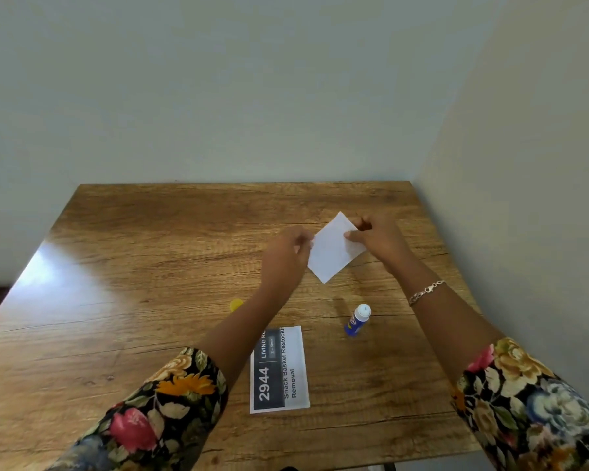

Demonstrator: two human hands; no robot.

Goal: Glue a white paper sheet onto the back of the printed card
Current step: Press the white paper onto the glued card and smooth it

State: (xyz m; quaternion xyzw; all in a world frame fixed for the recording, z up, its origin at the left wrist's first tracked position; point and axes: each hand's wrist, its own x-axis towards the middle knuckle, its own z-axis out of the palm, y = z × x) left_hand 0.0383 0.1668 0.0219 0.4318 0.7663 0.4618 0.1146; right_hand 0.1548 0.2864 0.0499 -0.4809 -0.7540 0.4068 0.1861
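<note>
White paper sheet (332, 251): we pinch it in left hand (288, 254) and right hand (374, 237). Printed card (279, 368): face-up, unglued. Glue stick (357, 320): uncapped, standing by.

Your two forearms are bare from the elbow down. Each arm wears a sleeve ending near the elbow: your left sleeve (164, 413) and right sleeve (531, 402) share a black fabric printed with large flowers in pink, mustard yellow, orange, cream and pale blue, with green-grey leaves. A thin chain bracelet (425, 291) of pale metal links circles your right wrist.
</note>
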